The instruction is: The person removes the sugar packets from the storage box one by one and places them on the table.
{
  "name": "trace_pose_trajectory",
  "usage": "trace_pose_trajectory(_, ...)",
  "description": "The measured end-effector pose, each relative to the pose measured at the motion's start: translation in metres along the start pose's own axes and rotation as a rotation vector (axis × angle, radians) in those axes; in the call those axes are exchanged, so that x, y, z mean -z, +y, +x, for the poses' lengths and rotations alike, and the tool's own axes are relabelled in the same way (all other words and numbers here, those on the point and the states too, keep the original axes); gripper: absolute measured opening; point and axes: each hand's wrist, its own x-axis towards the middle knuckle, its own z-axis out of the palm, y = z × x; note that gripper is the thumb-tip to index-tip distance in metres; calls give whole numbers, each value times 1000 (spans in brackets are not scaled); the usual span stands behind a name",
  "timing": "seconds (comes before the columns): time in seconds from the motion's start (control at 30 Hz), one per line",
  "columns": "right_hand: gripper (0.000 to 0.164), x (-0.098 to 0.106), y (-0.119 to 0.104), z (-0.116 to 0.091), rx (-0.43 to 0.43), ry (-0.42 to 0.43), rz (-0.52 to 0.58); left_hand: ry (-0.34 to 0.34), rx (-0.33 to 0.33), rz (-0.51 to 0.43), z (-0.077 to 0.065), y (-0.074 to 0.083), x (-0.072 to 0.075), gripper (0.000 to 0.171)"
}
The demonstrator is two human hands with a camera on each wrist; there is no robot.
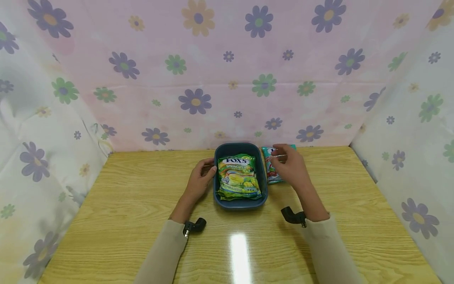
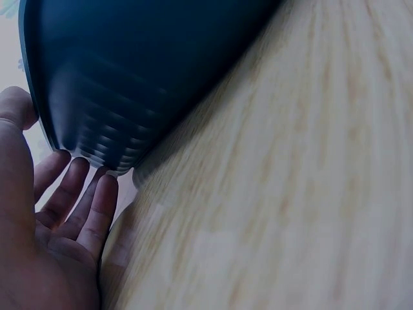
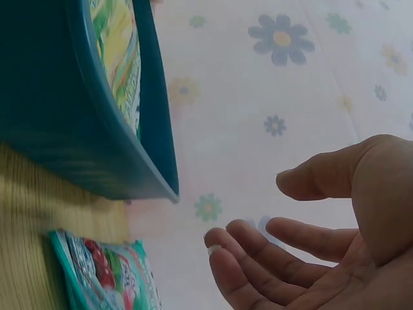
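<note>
1. Steadying the tub [image 1: 241, 204], by the look of it, from its left with the left hand [image 1: 200, 177]: touching the outer wall with relaxed fingers, thumb by the rim, not clenched.
2. Reaching over the teal bag [image 1: 272, 175], just right of the tub, with the right hand [image 1: 291, 167]: fingers loosely bent, thumb apart, nothing grasped. Apart from the teal bag in the right wrist view.
3. Lying inside the tub: green bags [image 1: 240, 179], seemingly stacked, lower than the rim.
4. Probably at the step of loading the tub, with only the teal bag left outside; unloading not ruled out by this pose.
5. If loading, calls next for pinching the teal bag, lifting over the tub's right rim and laying on top of the green bags, with the left wall held steady.
6. Mind the tub's right wall, close beside the teal bag, with only a narrow gap for fingertips. Mind also the cloth [image 1: 156, 110], near behind the tub.
7. For moving, use the table [image 1: 142, 197] in front of the tub and well off to either side. Inside the tub, expect little bare floor, mostly at the far end.
</note>
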Motion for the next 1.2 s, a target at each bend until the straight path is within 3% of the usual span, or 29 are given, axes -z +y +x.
trace_pose_trajectory(0.57,51,-27,-16,-7,37,-141,31,2,3,38,1,-2,1,44)
trace_pose_trajectory(0.93,64,-48,-27,-16,-66,-299,21,-4,9,15,0,-3,2,43)
trace_pose_trajectory(1.2,73,-55,-34,-20,-99,-367,-60,-12,6,3,2,-5,2,46)
